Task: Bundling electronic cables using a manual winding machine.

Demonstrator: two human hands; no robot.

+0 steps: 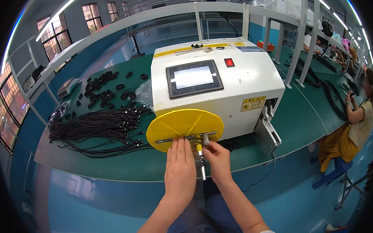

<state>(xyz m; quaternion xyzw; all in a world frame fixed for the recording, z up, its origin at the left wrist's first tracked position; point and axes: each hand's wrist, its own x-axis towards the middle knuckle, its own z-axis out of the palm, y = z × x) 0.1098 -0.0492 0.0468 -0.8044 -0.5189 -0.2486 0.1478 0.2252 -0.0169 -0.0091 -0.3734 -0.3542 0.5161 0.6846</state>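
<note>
Your left hand lies flat and open against the yellow disc on the machine at the table edge. Your right hand seems to pinch a pin below it. If the disc spins, fingers could catch.

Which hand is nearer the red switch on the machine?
Right. The right hand is below the red switch, at the yellow disc's lower right edge; the left hand lies further left, fingers on the disc's metal bar.
</note>
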